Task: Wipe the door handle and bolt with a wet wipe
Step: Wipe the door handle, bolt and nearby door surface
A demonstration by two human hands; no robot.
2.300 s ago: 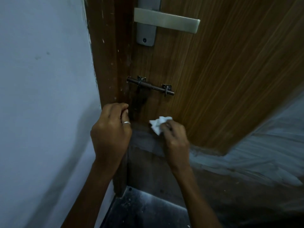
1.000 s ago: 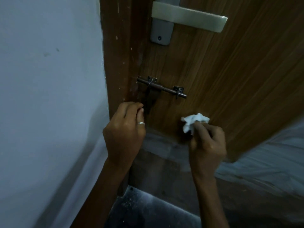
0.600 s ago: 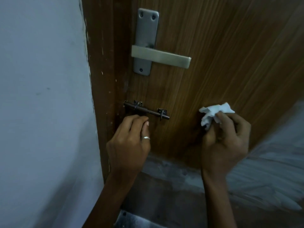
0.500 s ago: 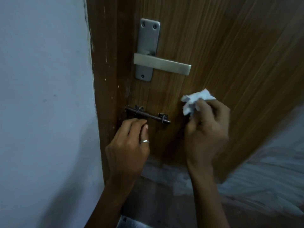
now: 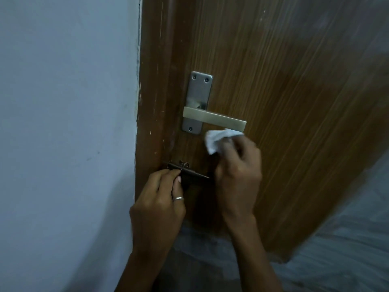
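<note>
One flat silver lever handle (image 5: 214, 120) and one dark metal sliding bolt (image 5: 193, 174) show. There are two bare hands, left hand (image 5: 160, 205) and right hand (image 5: 239, 178) (one silver ring (image 5: 178, 198)), and one crumpled white wipe (image 5: 216, 140).

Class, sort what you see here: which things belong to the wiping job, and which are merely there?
Belong to the job: door handle, bolt, wipe, right hand gripping it, left hand.
Merely there: wall, door, ring, floor.

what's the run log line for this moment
step: wiping door handle | left hand: grips bolt | right hand: holds wet wipe at handle's lower edge
</note>
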